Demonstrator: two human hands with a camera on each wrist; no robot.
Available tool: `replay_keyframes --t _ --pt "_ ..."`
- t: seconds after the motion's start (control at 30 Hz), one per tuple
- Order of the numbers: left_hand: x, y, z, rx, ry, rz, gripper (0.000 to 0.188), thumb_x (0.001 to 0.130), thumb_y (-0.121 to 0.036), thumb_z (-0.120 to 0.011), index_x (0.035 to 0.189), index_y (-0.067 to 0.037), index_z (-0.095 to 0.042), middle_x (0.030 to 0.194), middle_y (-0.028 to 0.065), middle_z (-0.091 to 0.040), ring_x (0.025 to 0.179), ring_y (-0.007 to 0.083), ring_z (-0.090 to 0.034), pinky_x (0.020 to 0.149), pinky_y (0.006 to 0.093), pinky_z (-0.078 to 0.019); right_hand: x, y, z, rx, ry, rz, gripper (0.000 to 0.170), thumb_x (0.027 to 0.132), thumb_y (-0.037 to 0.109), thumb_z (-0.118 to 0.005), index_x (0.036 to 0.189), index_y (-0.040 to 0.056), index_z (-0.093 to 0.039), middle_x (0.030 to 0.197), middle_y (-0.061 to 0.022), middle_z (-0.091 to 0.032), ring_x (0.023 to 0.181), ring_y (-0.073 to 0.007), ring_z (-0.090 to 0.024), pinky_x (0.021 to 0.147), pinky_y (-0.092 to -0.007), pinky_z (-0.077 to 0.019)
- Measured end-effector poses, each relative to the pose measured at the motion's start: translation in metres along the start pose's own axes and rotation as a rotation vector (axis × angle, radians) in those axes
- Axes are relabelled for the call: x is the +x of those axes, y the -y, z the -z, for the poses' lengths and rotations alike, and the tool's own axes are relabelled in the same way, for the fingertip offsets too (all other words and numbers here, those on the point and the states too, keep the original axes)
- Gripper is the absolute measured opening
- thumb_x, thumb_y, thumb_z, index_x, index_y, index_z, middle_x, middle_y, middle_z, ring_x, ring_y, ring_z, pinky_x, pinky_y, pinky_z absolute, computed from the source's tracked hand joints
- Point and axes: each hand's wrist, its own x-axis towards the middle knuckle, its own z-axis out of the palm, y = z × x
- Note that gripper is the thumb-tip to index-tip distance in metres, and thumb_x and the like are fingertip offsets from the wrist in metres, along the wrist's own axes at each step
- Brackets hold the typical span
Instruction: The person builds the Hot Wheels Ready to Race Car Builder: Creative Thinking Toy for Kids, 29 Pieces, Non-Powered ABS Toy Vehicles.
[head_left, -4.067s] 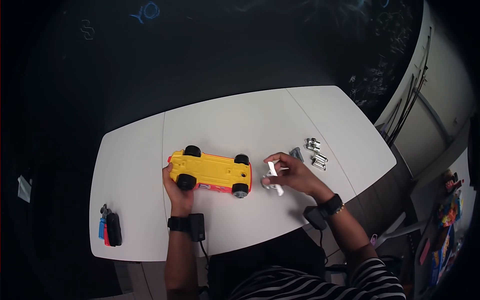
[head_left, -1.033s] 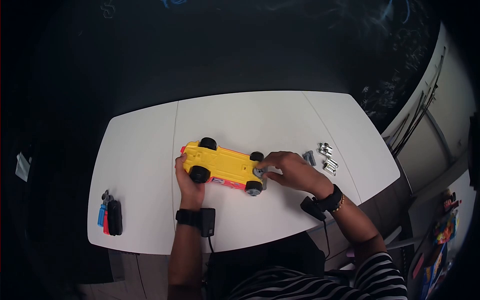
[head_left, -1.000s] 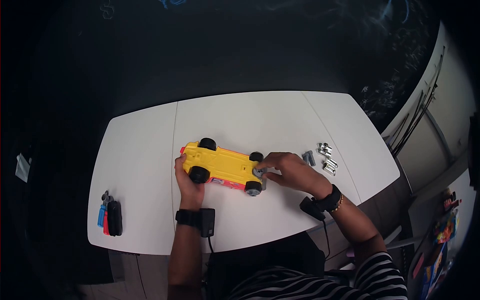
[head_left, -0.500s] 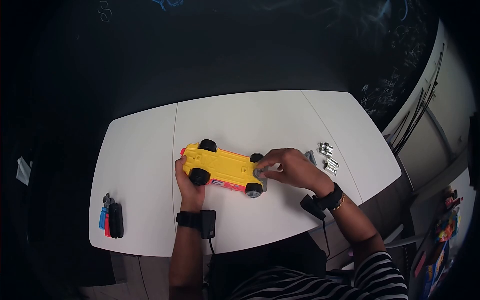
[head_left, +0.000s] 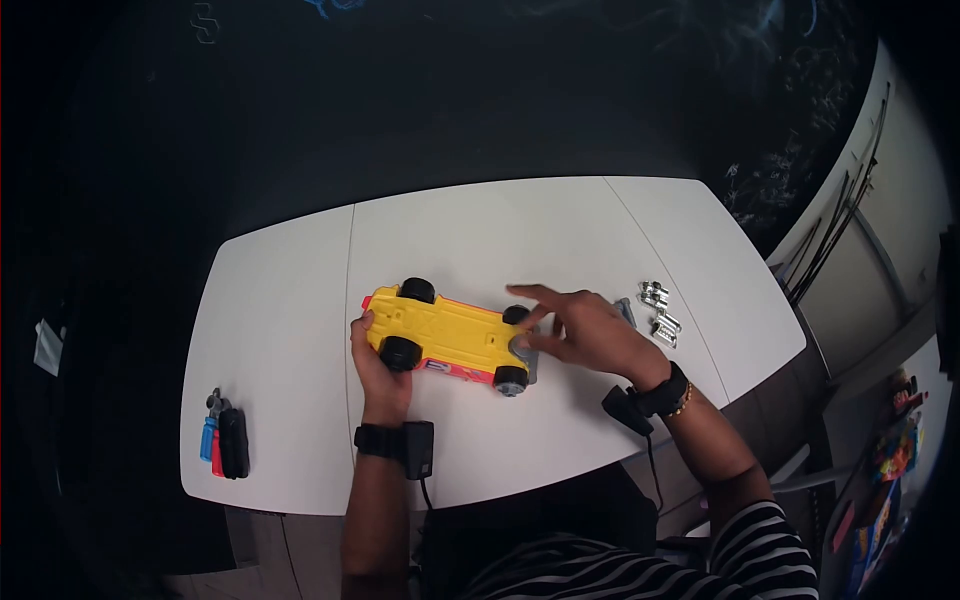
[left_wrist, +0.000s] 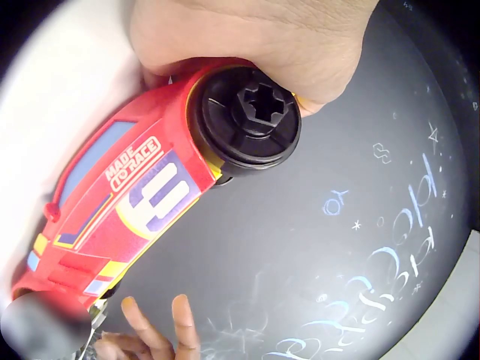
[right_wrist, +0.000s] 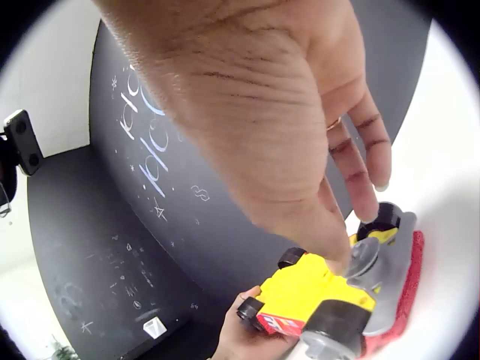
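The left hand (head_left: 378,372) grips one end of a toy car (head_left: 450,336), thumb laid on the yellow underside, which faces up. From that hand, the single car stretches rightward to the right hand (head_left: 592,335), whose fingers are spread and clasp nothing; its thumb touches the round part of one grey piece (right_wrist: 390,289) across the car's far end. The car therefore lies between the two hands, though whether it rests on the table (head_left: 285,320) I cannot tell. It has four black wheels (head_left: 401,353): two beside the left hand, two near the right hand. The red side carries the words "MADE TO RACE". Each wrist bears one boxy camera, so two in all: the left camera (head_left: 419,449) and the right camera (head_left: 627,408). Just past the right hand's knuckles lies one loose grey part (head_left: 625,312), partly hidden by the hand; farther right of it are two silvery parts, an upper one (head_left: 655,293) and a lower one (head_left: 666,327). Well to the left of the left hand, and closer to the person, sit one blue handle (head_left: 207,438), one red handle (head_left: 217,457) and one black case-like object (head_left: 235,443).
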Motion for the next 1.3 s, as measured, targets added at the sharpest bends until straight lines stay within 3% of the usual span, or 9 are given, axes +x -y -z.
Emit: replay_keyframes --t 0.07,0.37,0.57,0.73,0.87,0.97,1.07,1.23,1.3 --pt "0.0 0.0 0.0 0.003 0.009 0.0 0.05 0.099 -0.034 -0.052 0.134 -0.001 -0.061 0.129 0.0085 -0.068 0.119 0.0214 -0.064 0.102 0.0345 -0.0491 0.004 -0.016 -0.015 0.097 -0.027 0.357 0.057 0.095 0.034 -0.074 0.144 0.0105 -0.056 0.086 -0.0105 -0.076 0.059 -0.0175 -0.067 0.061 -0.0336 -0.0522" --pt "0.001 -0.001 0.001 -0.003 -0.009 0.01 0.05 0.096 -0.035 -0.057 0.132 -0.001 -0.061 0.126 0.0084 -0.068 0.116 0.0203 -0.065 0.1 0.0332 -0.0505 0.005 0.023 0.006 -0.281 0.119 -0.19 0.054 0.088 0.015 -0.081 0.137 0.0134 -0.059 0.109 -0.0094 -0.078 0.068 -0.0194 -0.074 0.063 -0.0298 -0.0559" --pt "0.0 -0.001 0.0 -0.017 0.004 0.013 0.05 0.096 -0.035 -0.057 0.132 -0.001 -0.061 0.125 0.0083 -0.068 0.115 0.02 -0.065 0.099 0.0327 -0.0504 0.0 -0.001 -0.009 0.081 0.103 0.182 0.053 0.088 0.014 -0.08 0.136 0.0136 -0.059 0.111 -0.0088 -0.077 0.067 -0.0203 -0.074 0.064 -0.0293 -0.0559" --pt "0.002 0.0 0.002 -0.017 0.009 0.012 0.049 0.096 -0.035 -0.058 0.131 -0.001 -0.062 0.123 0.0078 -0.068 0.114 0.0195 -0.065 0.098 0.0327 -0.0508 0.002 0.015 0.003 -0.325 -0.031 -0.037 0.035 0.098 0.037 -0.07 0.124 0.0141 -0.067 0.069 -0.0078 -0.07 0.058 -0.0181 -0.068 0.057 -0.0291 -0.0483" --pt "0.001 0.0 0.001 -0.012 -0.007 0.005 0.049 0.096 -0.035 -0.058 0.131 -0.001 -0.062 0.121 0.0076 -0.068 0.112 0.0193 -0.065 0.097 0.0327 -0.0511 -0.003 0.009 0.0 -0.098 0.007 -0.01 0.037 0.096 0.038 -0.072 0.124 0.0142 -0.066 0.071 -0.008 -0.071 0.058 -0.018 -0.068 0.058 -0.029 -0.0489" --pt "0.001 0.0 0.002 -0.006 -0.031 0.016 0.049 0.096 -0.035 -0.058 0.131 -0.001 -0.062 0.121 0.0079 -0.068 0.112 0.0195 -0.065 0.097 0.0325 -0.0511 -0.003 -0.009 -0.017 0.09 -0.049 0.279 0.037 0.097 0.039 -0.071 0.124 0.0143 -0.067 0.068 -0.0073 -0.069 0.058 -0.018 -0.068 0.058 -0.0292 -0.0481" --pt "0.0 -0.002 0.0 0.003 0.012 0.012 0.05 0.096 -0.036 -0.058 0.131 -0.001 -0.062 0.121 0.0081 -0.068 0.113 0.0196 -0.065 0.097 0.0325 -0.0511 0.0 -0.001 -0.011 0.005 -0.026 0.292 0.037 0.094 0.029 -0.074 0.127 0.0139 -0.065 0.079 -0.0089 -0.075 0.061 -0.0191 -0.07 0.059 -0.0307 -0.0496" --pt "-0.001 -0.002 -0.004 -0.003 0.011 0.005 0.05 0.096 -0.036 -0.057 0.131 -0.001 -0.062 0.122 0.008 -0.068 0.113 0.0193 -0.065 0.098 0.0326 -0.0507 0.001 0.021 0.004 -0.215 0.114 -0.124 0.048 0.084 0.011 -0.082 0.129 0.0123 -0.063 0.112 -0.0083 -0.078 0.067 -0.0209 -0.074 0.062 -0.0327 -0.054" --pt "-0.001 -0.002 -0.003 -0.007 0.008 0.0 0.05 0.097 -0.035 -0.057 0.131 -0.001 -0.062 0.123 0.0079 -0.068 0.113 0.0193 -0.065 0.099 0.0326 -0.0504 -0.004 0.009 -0.005 -0.08 0.057 0.014 0.048 0.085 0.012 -0.082 0.129 0.0125 -0.064 0.111 -0.0079 -0.078 0.068 -0.0202 -0.074 0.063 -0.0328 -0.0544"
